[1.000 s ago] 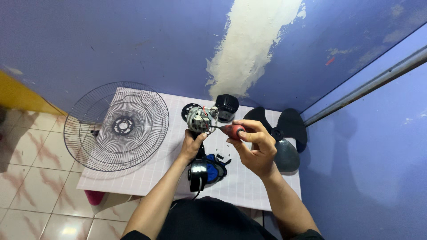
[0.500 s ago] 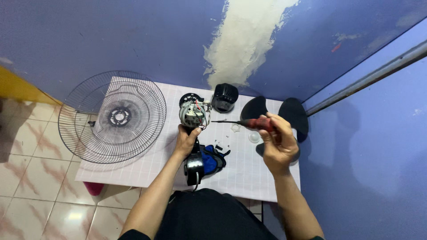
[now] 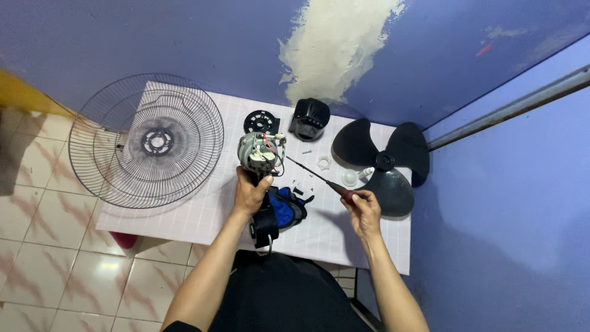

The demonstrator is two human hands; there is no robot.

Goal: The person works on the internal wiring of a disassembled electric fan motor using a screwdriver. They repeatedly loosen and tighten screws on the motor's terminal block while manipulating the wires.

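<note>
Screwdriver tip backed off the fan motor.

I see left hand [image 3: 251, 193] clenched around fan motor [image 3: 261, 152] at tabletop [image 3: 184, 215] centre; right hand [image 3: 364, 209], at 4 o'clock, grasps screwdriver [image 3: 316, 178], now withdrawn. Fan blade [image 3: 384, 163] at 3 o'clock.

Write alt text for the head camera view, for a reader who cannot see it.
A person's left hand grips a fan motor while the right hand aims a screwdriver at it, over a white table holding a wire fan guard, black fan blade and small parts.
</note>
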